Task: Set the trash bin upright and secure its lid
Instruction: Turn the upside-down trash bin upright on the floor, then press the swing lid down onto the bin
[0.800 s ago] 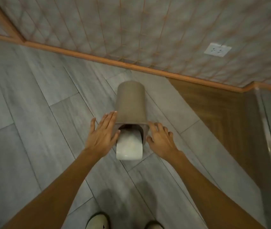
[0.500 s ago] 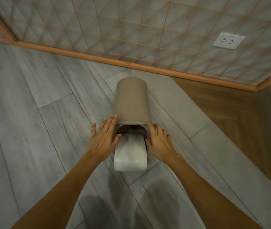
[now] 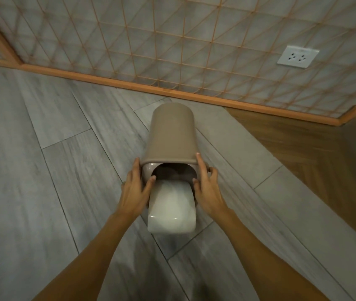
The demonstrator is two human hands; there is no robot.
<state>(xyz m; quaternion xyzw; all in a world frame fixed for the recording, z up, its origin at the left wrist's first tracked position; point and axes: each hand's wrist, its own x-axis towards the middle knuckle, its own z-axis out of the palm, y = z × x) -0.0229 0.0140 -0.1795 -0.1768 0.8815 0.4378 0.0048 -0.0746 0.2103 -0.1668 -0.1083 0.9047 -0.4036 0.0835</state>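
I see the trash bin point(image 3: 171, 135) lying on its side on the floor point(image 3: 59, 170), its open mouth between my two hands and its base pointing away toward the wall point(image 3: 172, 40). My left hand point(image 3: 134, 190) clamps the mouth rim on its side, thumb hooked at the opening, and my right hand point(image 3: 208, 187) clamps the opposite rim. The pale lid point(image 3: 171, 208) hangs open out of the mouth, lying just below and between both hands.
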